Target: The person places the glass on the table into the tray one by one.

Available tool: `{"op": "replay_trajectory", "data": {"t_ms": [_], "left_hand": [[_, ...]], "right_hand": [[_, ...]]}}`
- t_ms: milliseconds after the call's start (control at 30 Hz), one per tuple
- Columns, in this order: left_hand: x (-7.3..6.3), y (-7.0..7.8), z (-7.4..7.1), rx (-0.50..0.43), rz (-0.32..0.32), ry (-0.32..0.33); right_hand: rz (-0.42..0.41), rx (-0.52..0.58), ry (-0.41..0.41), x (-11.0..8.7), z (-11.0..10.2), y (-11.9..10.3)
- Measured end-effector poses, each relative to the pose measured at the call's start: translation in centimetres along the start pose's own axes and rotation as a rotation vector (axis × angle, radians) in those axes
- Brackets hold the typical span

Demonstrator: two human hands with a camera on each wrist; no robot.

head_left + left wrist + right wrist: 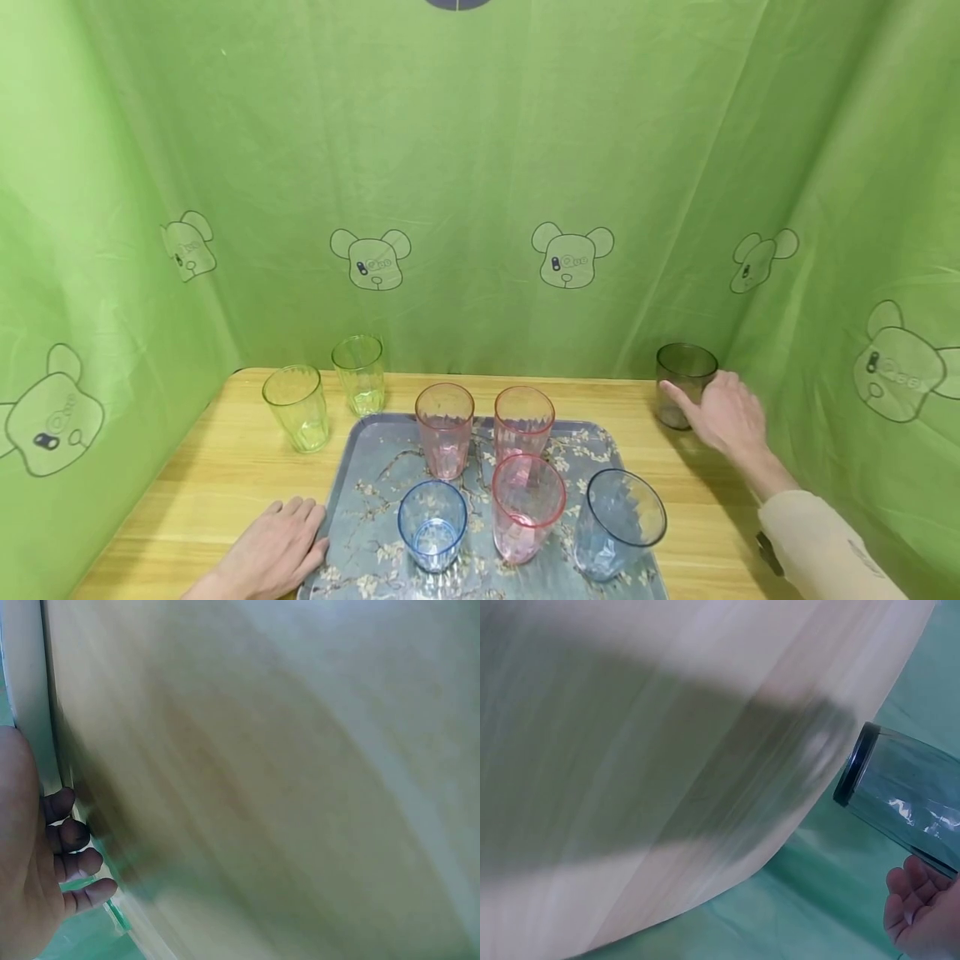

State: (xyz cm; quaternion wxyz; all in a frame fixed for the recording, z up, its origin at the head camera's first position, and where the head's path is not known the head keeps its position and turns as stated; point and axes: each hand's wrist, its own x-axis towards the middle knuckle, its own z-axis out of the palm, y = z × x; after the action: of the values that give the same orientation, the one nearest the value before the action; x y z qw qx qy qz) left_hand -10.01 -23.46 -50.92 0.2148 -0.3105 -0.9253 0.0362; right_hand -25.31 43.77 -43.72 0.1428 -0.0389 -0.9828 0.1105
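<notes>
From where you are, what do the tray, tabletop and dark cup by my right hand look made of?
Dark cup: glossy tinted glass or plastic; see-through, with highlights. Tray: perhaps smooth plastic or coated metal, given its printed pattern. Tabletop: wood or laminate, seemingly smooth, showing grain.

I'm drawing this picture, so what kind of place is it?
Probably a little curtained booth: green cloth with bear faces hangs on three sides of a wooden table, and a flowery tray on it holds colored glasses.

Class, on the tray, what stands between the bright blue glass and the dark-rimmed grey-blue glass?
One pink glass, the nearest of three on the tray, as the head view shows.
</notes>
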Motion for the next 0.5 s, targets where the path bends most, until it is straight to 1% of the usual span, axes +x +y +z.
{"op": "replay_trajectory", "data": {"t_ms": [133,333,500], "left_hand": [[0.1,0.0,-0.1,0.003,0.004,0.006],[0.0,-0.1,0.2,0.006,0.019,0.037],[0.0,-0.2,0.3,0.001,0.022,0.040]], "right_hand": [[-0.016,0.003,0.009,-0.5,-0.5,-0.3],[-0.029,0.015,0.021,-1.1,-1.2,-1.1],[-0.052,0.010,0.035,-1.3,-1.6,-1.7]]}}
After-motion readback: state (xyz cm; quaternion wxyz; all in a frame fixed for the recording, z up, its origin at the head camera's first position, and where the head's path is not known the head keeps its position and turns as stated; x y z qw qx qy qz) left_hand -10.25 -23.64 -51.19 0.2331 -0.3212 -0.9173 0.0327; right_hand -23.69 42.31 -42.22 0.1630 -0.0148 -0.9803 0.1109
